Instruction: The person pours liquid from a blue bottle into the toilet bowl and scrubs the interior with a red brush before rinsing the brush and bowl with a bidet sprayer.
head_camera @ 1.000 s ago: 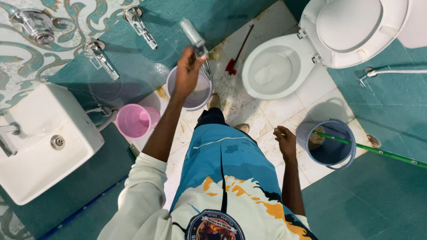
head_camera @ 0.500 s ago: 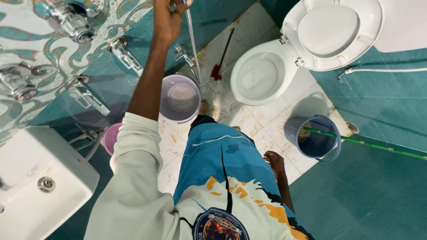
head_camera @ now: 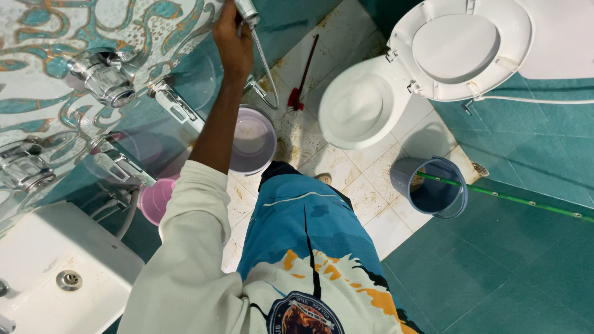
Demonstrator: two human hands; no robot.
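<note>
While the person stands on the dirty white floor tiles, the patterned wall fills the 9 to 11 o'clock part of the view and the toilet, with its lid up, lies at 1 o'clock. At 8 o'clock is the white sink. Near the middle stands a pale purple bucket, directly under the raised arm, and a blue bucket with a green stick stands at 3 o'clock. A pink mug sits just beside the sleeve, at 9 o'clock from the shorts.

The left hand is high at 11 o'clock, close to the wall, and its fingers are curled tight around the metal spray head. The long axis of the spray head points toward 11 o'clock, away from the body, and its thin hose hangs down from the hand toward 5 o'clock, ending near the tap side and the purple bucket. So the sprayer is already in this hand, above the bucket. The right hand is not in view, so I cannot tell how it is. A red brush lies on the floor between hose and toilet.
</note>
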